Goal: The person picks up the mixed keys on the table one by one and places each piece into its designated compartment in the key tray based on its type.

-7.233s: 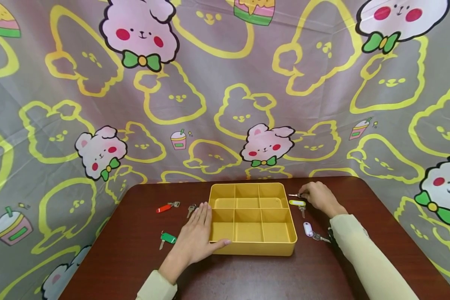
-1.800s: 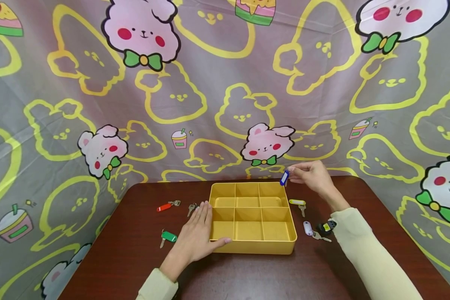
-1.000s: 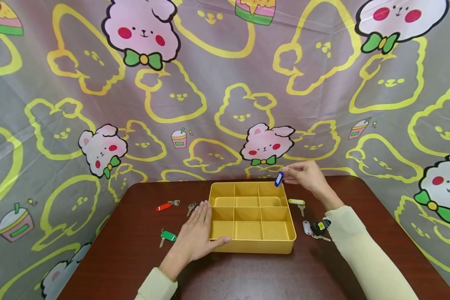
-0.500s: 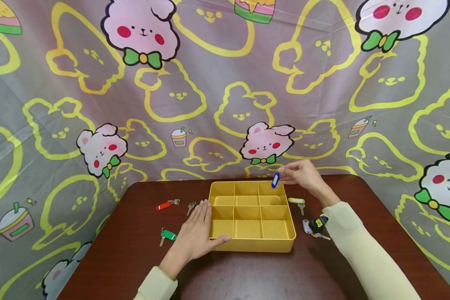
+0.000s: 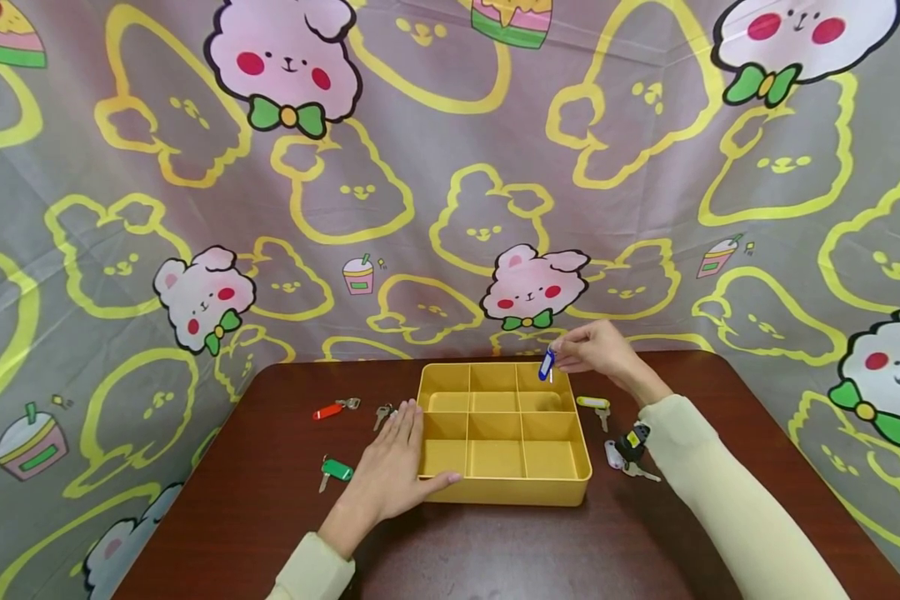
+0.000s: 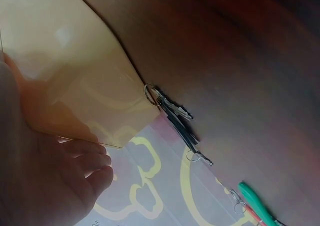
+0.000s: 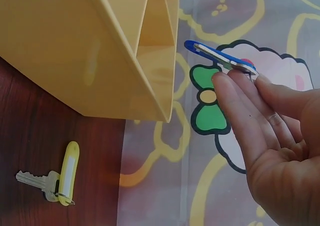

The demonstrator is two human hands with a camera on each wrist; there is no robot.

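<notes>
A yellow box point(image 5: 504, 492) with several compartments stands on the table. Flat against its left side rests my left hand point(image 5: 390, 467), fingers straight, thumb over the front rim. My right hand point(image 5: 603, 354) pinches a key with a blue tag point(image 5: 546, 365) by its ring end, so the tag hangs over the back right compartment. In the right wrist view the blue tag point(image 7: 215, 54) sticks out from thumb and fingertips, beyond the box's corner; its key is mostly hidden. Beside the left fingers lies a bunch of keys point(image 5: 383, 414), seen close up as keys point(image 6: 175, 118) in the left wrist view.
Left of the box lie keys with a red tag point(image 5: 328, 412) and a green tag point(image 5: 337, 469). On the right are a yellow-tagged key point(image 5: 594, 402) and a white tag point(image 5: 613, 455) with keys, partly behind the wrist camera point(image 5: 633, 442). A patterned cloth point(image 5: 435, 225) hangs behind the table.
My right hand has lifted the blue-tagged key from the table right of the box and carried it left over the back right compartment. The left hand has stayed in place.
</notes>
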